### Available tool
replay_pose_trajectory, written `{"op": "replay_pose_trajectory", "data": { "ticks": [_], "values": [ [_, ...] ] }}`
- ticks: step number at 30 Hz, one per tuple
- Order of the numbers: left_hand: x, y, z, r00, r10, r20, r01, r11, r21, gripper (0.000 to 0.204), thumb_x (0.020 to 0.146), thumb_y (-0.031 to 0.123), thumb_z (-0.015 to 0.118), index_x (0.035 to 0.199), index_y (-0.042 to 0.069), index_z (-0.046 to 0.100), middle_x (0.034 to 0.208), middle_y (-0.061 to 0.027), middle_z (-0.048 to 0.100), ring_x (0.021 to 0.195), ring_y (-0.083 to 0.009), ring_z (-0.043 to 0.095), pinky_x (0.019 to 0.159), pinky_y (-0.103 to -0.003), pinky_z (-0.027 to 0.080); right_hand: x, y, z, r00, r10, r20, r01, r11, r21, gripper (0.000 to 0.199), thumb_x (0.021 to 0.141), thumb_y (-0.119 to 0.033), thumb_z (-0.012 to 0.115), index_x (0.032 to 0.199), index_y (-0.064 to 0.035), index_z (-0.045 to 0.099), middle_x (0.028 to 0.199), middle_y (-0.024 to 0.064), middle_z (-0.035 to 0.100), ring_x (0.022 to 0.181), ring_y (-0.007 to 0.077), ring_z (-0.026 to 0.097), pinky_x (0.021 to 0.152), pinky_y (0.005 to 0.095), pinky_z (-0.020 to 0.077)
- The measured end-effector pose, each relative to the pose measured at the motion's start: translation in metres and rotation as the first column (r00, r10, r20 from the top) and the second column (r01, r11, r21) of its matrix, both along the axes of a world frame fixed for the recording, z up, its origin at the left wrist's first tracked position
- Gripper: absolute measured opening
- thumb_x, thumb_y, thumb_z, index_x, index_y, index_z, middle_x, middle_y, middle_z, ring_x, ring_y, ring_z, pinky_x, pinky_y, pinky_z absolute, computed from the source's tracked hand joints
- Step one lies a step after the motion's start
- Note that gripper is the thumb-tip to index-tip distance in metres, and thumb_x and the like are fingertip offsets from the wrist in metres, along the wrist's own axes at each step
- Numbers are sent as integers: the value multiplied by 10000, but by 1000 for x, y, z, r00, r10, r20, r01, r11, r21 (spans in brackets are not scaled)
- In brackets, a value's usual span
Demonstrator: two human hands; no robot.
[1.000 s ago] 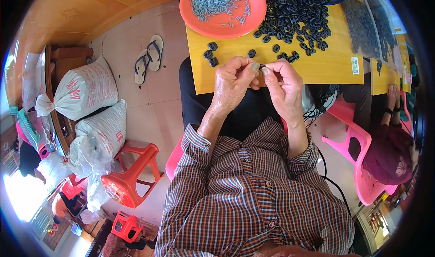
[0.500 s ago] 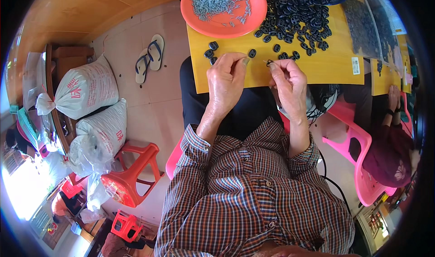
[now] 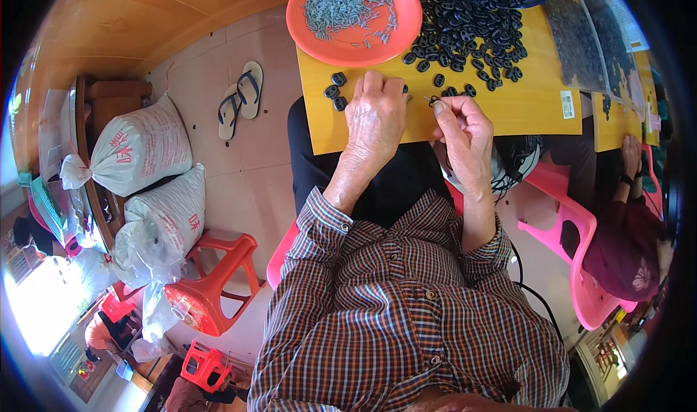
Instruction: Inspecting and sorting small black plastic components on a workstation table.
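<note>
My right hand (image 3: 465, 125) pinches a small black two-holed piece (image 3: 433, 101), which looks like a cord lock part, between thumb and fingertips just above the yellow table (image 3: 523, 114). A thin light sliver sticks out of it. Back up and fingers curled, my left hand (image 3: 375, 118) rests over the table's near part. Its fingertips are hidden, so what they hold cannot be seen. Right beside its index finger a black piece (image 3: 404, 89) partly shows. Several more black pieces (image 3: 332, 91) lie left of that hand.
An orange plate (image 3: 301, 38) of small grey spring-like pieces (image 3: 345, 5) stands at the far left. Right of it spreads a large heap of black pieces (image 3: 472, 20). Clear plastic bags (image 3: 581, 42) lie at the right. Another person (image 3: 617, 252) sits on a pink chair (image 3: 584, 288).
My left hand has turned its back upward and moved slightly up and right, its fingers now curled down by the black piece. My right hand has barely moved and still pinches its piece.
</note>
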State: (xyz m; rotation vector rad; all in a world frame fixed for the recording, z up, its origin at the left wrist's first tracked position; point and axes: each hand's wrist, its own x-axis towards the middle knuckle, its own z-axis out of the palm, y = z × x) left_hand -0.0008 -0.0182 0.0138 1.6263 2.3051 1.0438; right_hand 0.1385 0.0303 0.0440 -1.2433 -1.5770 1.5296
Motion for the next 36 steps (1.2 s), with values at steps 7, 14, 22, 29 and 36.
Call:
{"op": "replay_pose_trajectory", "data": {
  "ticks": [7, 14, 22, 29, 36],
  "values": [
    [-4, -3, -6, 998, -36, -60, 41, 996, 78, 150, 793, 32, 636, 941, 17, 628, 822, -151, 555, 777, -346, 594, 681, -401, 500, -1, -1, 0, 1000, 2, -21, -3, 1000, -17, 165, 903, -153, 615, 930, 10, 601, 752, -2, 574, 610, 62, 513, 577, 198, 429],
    [-4, -8, 7, 425, -59, 903, -82, 991, 104, 189, 917, 32, 531, 1075, -46, 597, 874, -132, 637, 678, -154, 646, 575, -271, 558, 2, 0, 1, 1000, -13, -23, 11, 997, -77, 174, 898, -170, 627, 938, -1, 609, 764, -8, 586, 608, 51, 520, 565, 181, 416],
    [-4, -12, 7, 122, -161, 979, -80, 982, 172, 242, 920, 8, 521, 1142, -62, 586, 889, -116, 648, 722, -137, 655, 642, -263, 583, 2, -1, 3, 999, -8, -50, 2, 994, -113, 175, 897, -179, 630, 933, -8, 612, 759, -4, 589, 599, 49, 521, 555, 175, 405],
    [-1, -13, 6, 85, -184, 979, -26, 982, 187, 271, 879, -35, 573, 1149, -59, 579, 903, -110, 657, 749, -149, 662, 678, -271, 586, 0, -3, 1, 993, -8, -115, -4, 995, -102, 176, 891, -179, 642, 911, -8, 607, 706, -12, 585, 568, 48, 536, 504, 179, 399],
    [0, -14, 5, 70, -173, 982, 10, 985, 173, 283, 875, -34, 585, 1158, -43, 574, 887, -95, 655, 724, -137, 663, 669, -257, 579, 0, -4, 2, 993, 3, -116, -18, 992, -128, 163, 890, -178, 639, 888, -18, 607, 714, -14, 582, 572, 37, 506, 528, 169, 380]
  ]
}}
